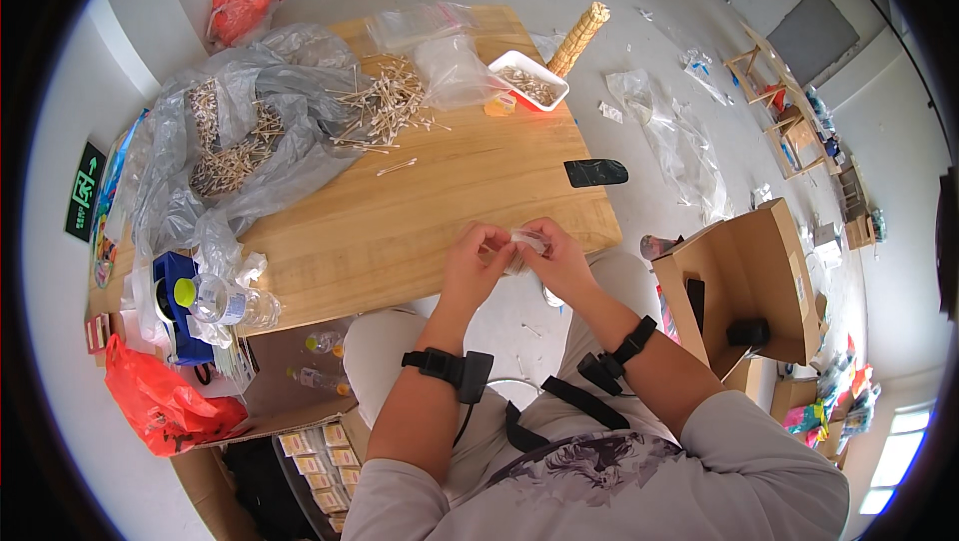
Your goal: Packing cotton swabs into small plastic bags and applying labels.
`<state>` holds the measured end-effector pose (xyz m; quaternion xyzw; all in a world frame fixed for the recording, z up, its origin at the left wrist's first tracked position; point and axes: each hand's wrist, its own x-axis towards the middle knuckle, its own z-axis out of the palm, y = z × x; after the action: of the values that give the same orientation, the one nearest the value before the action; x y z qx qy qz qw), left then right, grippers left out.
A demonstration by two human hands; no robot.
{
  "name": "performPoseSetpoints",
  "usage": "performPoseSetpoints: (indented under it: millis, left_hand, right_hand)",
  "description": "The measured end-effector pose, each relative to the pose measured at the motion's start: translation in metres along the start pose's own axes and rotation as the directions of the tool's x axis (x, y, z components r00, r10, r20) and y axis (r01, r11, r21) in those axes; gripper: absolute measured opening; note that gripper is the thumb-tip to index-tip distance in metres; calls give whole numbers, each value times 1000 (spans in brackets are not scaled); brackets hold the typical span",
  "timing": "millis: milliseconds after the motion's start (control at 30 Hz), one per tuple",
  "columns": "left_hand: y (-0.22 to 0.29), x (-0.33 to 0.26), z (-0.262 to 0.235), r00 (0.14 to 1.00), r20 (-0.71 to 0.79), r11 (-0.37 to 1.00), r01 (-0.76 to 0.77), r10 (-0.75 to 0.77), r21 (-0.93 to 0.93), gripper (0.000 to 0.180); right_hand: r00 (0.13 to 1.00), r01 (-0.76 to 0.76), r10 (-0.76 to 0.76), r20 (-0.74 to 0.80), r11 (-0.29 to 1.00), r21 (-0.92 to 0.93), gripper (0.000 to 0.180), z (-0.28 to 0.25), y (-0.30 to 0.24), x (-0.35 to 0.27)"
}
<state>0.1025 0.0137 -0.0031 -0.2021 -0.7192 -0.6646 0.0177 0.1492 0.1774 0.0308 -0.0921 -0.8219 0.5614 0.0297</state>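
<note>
Both hands meet at the near edge of the wooden table (470,181). My left hand (478,259) and my right hand (559,259) pinch a small clear plastic bag (528,238) between their fingers; what is inside it is hard to make out. Farther off lies a loose pile of cotton swabs (395,96), with a few stray swabs (397,167) nearer me. A large grey plastic bag (300,156) at the left lies spread around more swabs (235,156). Flat clear bags (455,71) rest beside the pile.
A white tray of swabs (518,72) and a tall tan woven-looking column (579,38) stand at the far right corner. A black flat object (596,173) overhangs the right edge. A bottle (230,303) and tape dispenser (180,306) sit left. Open cardboard box (744,281) stands right.
</note>
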Motion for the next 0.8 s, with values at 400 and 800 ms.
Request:
performPoseSetpoints:
  millis: [400, 800]
  left_hand:
    - [10, 2, -1, 964, -8, 937, -256, 266, 237, 16]
    - [-7, -2, 6, 987, 41, 954, 164, -158, -250, 10]
  right_hand:
    - [996, -60, 61, 71, 998, -19, 22, -1, 1, 1]
    - [998, -67, 65, 20, 992, 107, 24, -1, 0, 1]
